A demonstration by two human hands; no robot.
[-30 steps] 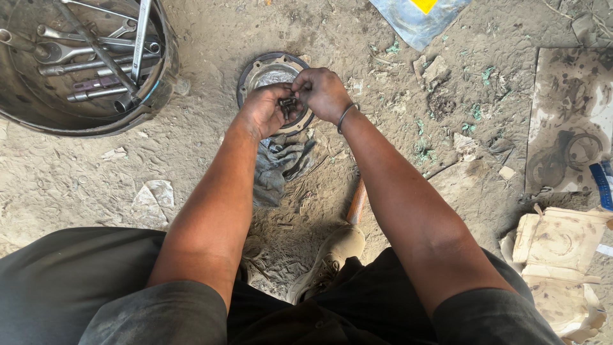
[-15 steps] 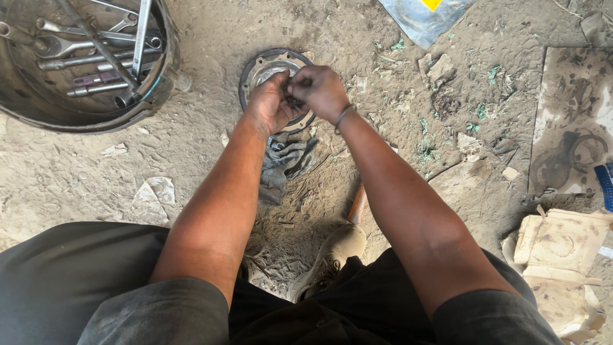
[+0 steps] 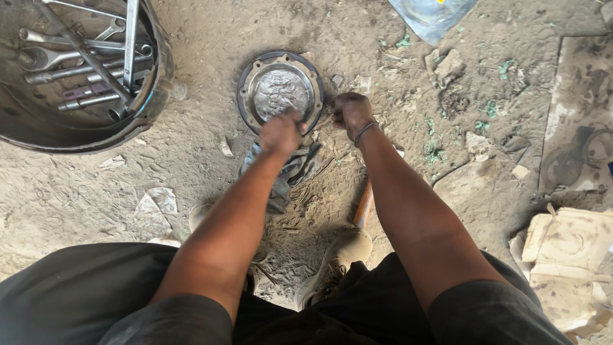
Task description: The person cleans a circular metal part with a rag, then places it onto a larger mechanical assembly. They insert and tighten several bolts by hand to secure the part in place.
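A round, dirty metal cover plate [image 3: 279, 89] with a bolt-hole rim lies flat on the dusty ground. My left hand [image 3: 281, 133] hovers over its near edge with the back of the hand toward me and the fingers curled under, so what it holds is hidden. My right hand [image 3: 351, 114] is down at the plate's right rim with its fingers curled and a bangle on the wrist. I see nothing in it. A crumpled grey rag [image 3: 287, 169] lies just below the plate, under my left wrist.
A large metal basin [image 3: 156, 89] with several wrenches stands at the top left. An orange tool handle [image 3: 364, 204] lies between my arms, above my shoe [image 3: 335, 259]. Torn cardboard pieces [image 3: 568, 249] sit at the right, and a clear plastic bag [image 3: 434, 13] at the top.
My hands were together over the plate's centre working a small dark part. They have since pulled apart, the left toward the near rim and the right to the plate's right side.
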